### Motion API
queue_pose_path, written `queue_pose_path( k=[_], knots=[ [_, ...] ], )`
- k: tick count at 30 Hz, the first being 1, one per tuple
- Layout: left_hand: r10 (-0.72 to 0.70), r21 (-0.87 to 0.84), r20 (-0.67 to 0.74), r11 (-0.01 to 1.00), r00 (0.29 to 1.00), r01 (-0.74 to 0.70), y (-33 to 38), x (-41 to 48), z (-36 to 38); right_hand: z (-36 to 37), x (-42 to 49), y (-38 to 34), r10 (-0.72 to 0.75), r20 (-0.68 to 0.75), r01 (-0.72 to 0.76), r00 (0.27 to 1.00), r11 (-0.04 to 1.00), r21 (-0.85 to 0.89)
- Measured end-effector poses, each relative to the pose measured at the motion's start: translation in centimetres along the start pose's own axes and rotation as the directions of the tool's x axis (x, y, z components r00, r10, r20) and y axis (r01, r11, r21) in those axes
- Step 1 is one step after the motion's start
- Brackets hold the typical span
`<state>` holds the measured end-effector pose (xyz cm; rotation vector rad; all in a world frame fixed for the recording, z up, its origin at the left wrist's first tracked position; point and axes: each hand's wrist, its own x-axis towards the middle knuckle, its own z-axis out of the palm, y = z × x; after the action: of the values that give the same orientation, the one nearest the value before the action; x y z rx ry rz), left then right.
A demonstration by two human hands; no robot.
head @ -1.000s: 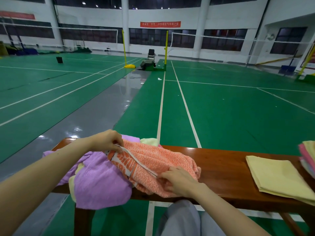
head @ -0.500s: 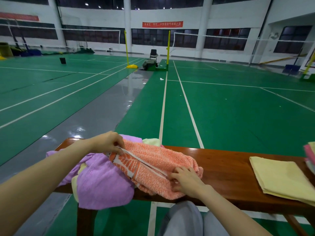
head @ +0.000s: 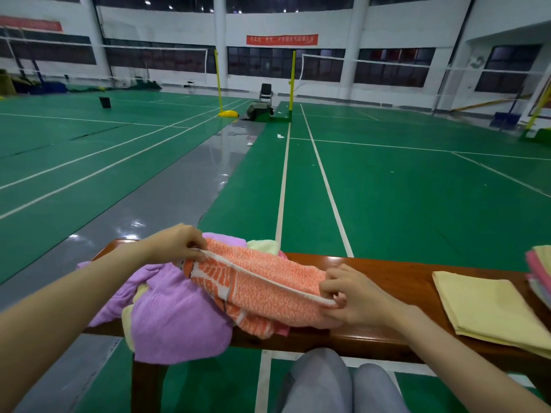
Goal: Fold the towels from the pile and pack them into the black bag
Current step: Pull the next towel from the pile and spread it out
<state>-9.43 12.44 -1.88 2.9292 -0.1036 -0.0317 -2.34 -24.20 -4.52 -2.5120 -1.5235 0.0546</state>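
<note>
An orange patterned towel (head: 268,287) lies bunched on top of the pile at the left end of the wooden bench (head: 387,278). My left hand (head: 176,242) pinches its white edge at the far left corner. My right hand (head: 351,296) pinches the same edge further right, so the hem is stretched between them. Under it lie a purple towel (head: 173,317) and a pale yellow towel (head: 264,245). The black bag is not in view.
A folded yellow towel (head: 489,308) lies flat on the bench at the right. A stack of folded towels (head: 539,272) sits at the right frame edge. My knees (head: 334,383) are below the bench's front edge. Green court floor lies beyond.
My right hand has slid right along the orange towel's white edge, pulling it taut. My left hand keeps its pinch at the left corner.
</note>
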Motion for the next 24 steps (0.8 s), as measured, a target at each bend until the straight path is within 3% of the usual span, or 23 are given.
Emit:
queue_pose_path(
  k=[6, 10, 15, 18, 21, 24],
  knots=[
    [-0.008, -0.025, 0.014, 1.0, 1.0, 0.008, -0.4, -0.4, -0.7, -1.9, -1.4, 2.2, 0.022, -0.003, -0.022, 1.0, 0.988, -0.155],
    [0.004, 0.005, -0.032, 1.0, 0.999, -0.004, -0.2, -0.4, -1.4, -3.2, -1.9, 2.9, 0.093, -0.185, -0.069, 0.978, 0.988, 0.135],
    [0.018, -0.002, -0.108, 1.0, 0.994, -0.018, 0.0, -0.4, -2.5, -4.0, -2.2, 2.4, 0.233, -0.365, -0.03, 0.901, 0.875, 0.483],
    [0.02, 0.0, -0.088, 1.0, 0.996, -0.021, 0.0, -0.6, -2.8, -4.3, -2.5, 1.8, 0.286, -0.354, -0.012, 0.89, 0.792, 0.61],
    [0.014, 0.017, -0.042, 1.0, 0.999, -0.013, 0.0, -0.8, -2.9, -5.2, -2.7, 0.8, 0.219, -0.346, 0.078, 0.912, 0.737, 0.672],
    [0.01, 0.043, -0.054, 0.999, 0.998, -0.008, -0.2, -0.8, -3.0, -6.1, -2.5, -0.7, 0.113, -0.295, 0.166, 0.949, 0.617, 0.769]
  ],
)
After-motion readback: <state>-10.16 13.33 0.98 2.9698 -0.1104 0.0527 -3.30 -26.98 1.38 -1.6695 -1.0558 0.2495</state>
